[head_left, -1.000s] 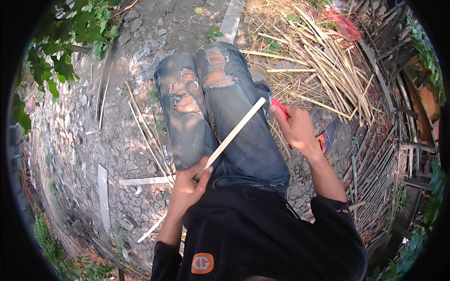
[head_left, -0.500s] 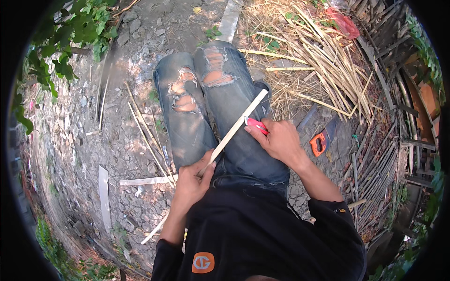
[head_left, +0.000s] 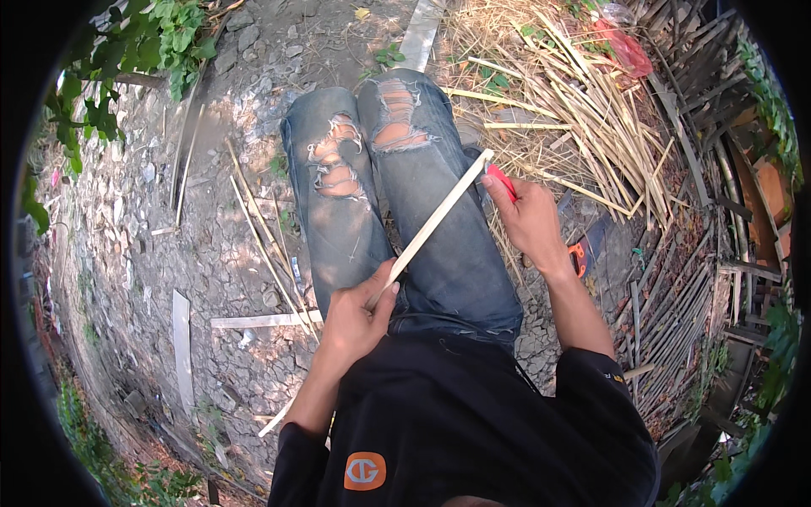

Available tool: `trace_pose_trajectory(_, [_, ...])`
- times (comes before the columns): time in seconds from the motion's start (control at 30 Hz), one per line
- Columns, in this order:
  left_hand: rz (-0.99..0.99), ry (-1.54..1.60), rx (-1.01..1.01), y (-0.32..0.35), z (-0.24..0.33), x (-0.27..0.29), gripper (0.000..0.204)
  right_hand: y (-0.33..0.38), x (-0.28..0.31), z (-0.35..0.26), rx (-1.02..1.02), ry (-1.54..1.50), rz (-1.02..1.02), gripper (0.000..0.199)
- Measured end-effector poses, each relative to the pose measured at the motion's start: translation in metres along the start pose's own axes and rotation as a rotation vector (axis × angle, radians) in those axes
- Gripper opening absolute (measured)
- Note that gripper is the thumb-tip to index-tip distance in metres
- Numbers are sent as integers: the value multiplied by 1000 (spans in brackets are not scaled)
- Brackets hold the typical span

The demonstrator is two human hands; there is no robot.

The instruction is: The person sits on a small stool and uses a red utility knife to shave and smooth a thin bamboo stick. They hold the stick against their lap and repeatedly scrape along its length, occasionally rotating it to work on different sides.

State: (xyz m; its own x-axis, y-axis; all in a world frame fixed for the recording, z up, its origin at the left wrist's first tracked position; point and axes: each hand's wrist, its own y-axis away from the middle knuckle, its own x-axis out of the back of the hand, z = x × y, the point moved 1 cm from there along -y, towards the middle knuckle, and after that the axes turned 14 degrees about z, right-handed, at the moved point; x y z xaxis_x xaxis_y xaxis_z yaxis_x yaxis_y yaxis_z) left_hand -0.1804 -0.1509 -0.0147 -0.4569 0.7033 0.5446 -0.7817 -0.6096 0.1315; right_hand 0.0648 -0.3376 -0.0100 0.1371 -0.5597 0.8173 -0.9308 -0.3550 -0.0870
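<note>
A pale wooden strip (head_left: 441, 215) slants across my lap, its far end up and to the right over my right thigh. Near its lower end my left hand (head_left: 361, 311) is closed around it, thumb on top. My right hand (head_left: 530, 216) grips a red utility knife (head_left: 501, 182). The knife's blade end meets the strip close to its far tip. Part of the knife's handle is hidden by my fingers. Under the strip are my ripped blue jeans (head_left: 338, 245).
A heap of long thin strips (head_left: 583, 110) lies at the far right, beside a red plastic bag (head_left: 625, 49). An orange-handled saw (head_left: 581, 257) rests right of my right hand. Loose sticks (head_left: 263, 232) and a flat board (head_left: 182, 346) lie on cracked ground at left.
My right hand has moved the knife farther along the strip, up and to the right, toward the far tip. My left hand keeps its hold near the lower end.
</note>
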Motion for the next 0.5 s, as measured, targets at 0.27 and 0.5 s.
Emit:
trace_pose_trajectory(0.27, [-3,9,10,2,-1,9,34,-28,8,23,-100,-20,148,67])
trace_pose_trajectory(0.5, [1,152,-8,-2,-18,1,34,38,-3,-21,372,-15,-45,59])
